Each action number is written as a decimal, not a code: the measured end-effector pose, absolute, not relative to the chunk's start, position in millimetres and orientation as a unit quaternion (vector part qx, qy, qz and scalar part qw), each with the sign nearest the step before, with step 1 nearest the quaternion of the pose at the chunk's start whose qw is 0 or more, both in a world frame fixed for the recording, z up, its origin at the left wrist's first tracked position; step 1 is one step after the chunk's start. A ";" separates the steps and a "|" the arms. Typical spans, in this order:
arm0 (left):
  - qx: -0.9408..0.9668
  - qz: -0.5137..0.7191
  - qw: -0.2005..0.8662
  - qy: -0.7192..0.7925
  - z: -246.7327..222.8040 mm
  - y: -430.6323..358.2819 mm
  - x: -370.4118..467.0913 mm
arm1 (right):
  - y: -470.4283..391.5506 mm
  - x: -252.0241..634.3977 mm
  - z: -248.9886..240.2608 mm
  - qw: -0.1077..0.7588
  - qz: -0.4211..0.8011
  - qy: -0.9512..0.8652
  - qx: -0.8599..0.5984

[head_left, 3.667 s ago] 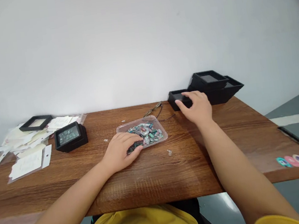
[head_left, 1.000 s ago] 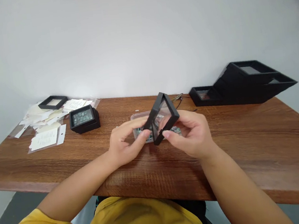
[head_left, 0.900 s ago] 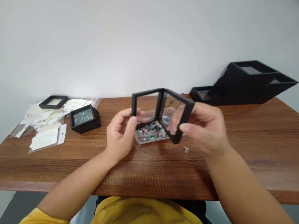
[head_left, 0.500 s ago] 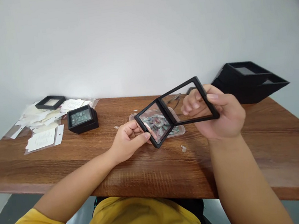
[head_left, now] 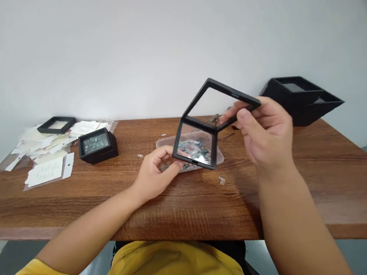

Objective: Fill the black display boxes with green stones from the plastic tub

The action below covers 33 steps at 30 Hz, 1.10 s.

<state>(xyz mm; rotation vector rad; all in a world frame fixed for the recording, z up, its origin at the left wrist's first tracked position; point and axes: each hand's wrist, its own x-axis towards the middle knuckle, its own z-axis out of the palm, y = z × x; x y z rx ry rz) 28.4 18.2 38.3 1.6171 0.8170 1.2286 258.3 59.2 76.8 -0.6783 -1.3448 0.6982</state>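
Note:
A black hinged display frame (head_left: 182, 131) with clear film windows is held up, unfolded, above the table. My left hand (head_left: 156, 170) pinches the near left corner of its lower half, thumb on top. My right hand (head_left: 267, 131) grips the far right edge of the raised half; some fingers show through its window. Beneath the frame is a clear plastic tub (head_left: 220, 156) of small greenish and reddish pieces, seen partly through the film. A small clear plastic bit (head_left: 222, 180) lies on the wood just in front of the tub.
At left, black frames with green stones (head_left: 96, 143) stand stacked beside white cards (head_left: 46, 172) in clear sleeves. Another black frame (head_left: 56, 125) rests on the cards. More black frames (head_left: 300, 99) are piled at the right by the wall. Scissors (head_left: 214, 119) lie behind the tub.
The raised half of the display frame has tipped upward and turned, its far corner now higher. My right hand has shifted its hold along the edge; my left hand keeps its corner.

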 end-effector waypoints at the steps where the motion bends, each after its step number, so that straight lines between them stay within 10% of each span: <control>1: 0.664 0.506 0.431 0.342 38.5 19.3 26.2 | 57.9 263.5 78.0 0.670 0.308 -0.603 -0.303; 18: 0.898 0.439 -0.011 0.021 41.4 4.8 25.3 | 30.5 288.8 64.1 0.201 0.525 -0.803 -0.197; 27: 0.845 0.500 -0.097 0.161 29.0 11.9 21.0 | 34.0 286.5 59.5 0.245 0.504 -0.792 -0.242; 33: 0.902 0.412 -0.111 -0.068 24.4 -2.2 31.1 | 34.1 285.4 54.9 0.261 0.486 -0.787 -0.275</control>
